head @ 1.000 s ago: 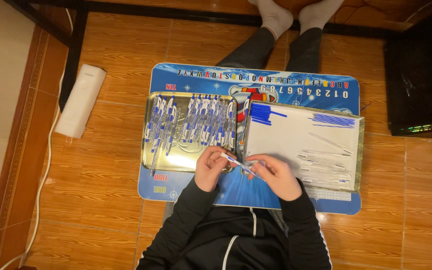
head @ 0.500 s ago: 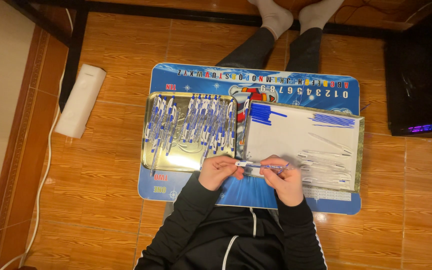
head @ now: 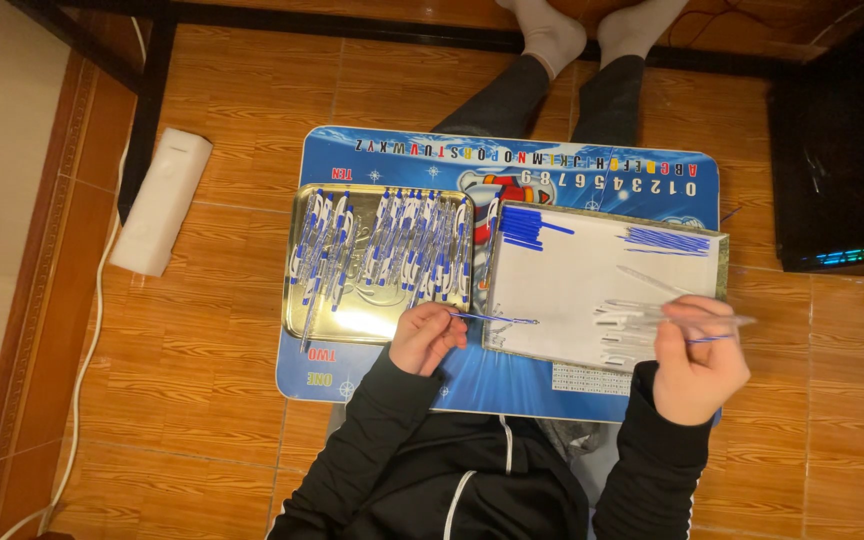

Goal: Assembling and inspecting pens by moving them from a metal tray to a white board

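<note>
Since half a second ago both hands have pulled apart: left hand (head: 426, 338) pinches a thin blue ink refill (head: 492, 318) at the paper's (head: 592, 285) near-left edge, right hand (head: 697, 360) grips the clear pen barrel (head: 697, 318) at the right. Loose, the refill could smear ink or roll among the pens in the metal tray (head: 352, 322). A low blue counter (head: 572, 170) sits on the wood-look tile floor (head: 202, 400).
</note>
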